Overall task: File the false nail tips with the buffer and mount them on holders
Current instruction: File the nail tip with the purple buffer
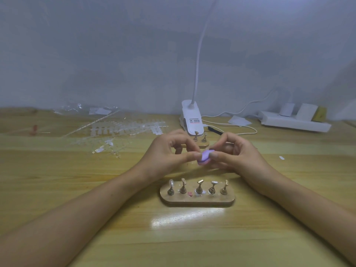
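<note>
Table: a wooden table (77,189) fills the lower half, against a pale wall.
Power strip: a white power strip (294,123) lies at the far right, with adapters plugged in.
Lamp: a white clip lamp (192,120) stands at the far middle, its neck rising up out of view and its cable running right.
Nail tip sprues: clear nail tip sprues (119,130) lie scattered at the far left, well apart from the hands.
Near stand: a wooden stand (197,199) sits between the forearms, near the wrists; it carries five holders (200,186) upright in a row, the leftmost two with what look like clear tips on top; a small pink bit lies on the base between the second and third.
Far stand: a second stand (202,144) lies behind the hands, mostly hidden by them; two holders show on it.
Left hand: the left hand (167,153) is pinched, thumb and fingers meeting at the buffer's left edge; whether a nail tip is between them I cannot tell.
Right hand: the right hand (237,153) grips the buffer between thumb and fingers.
Buffer: a small purple buffer (204,158) is held above the table between both hands, blurred.
Loose tip: one small white nail tip (281,157) lies alone on the table to the right.
</note>
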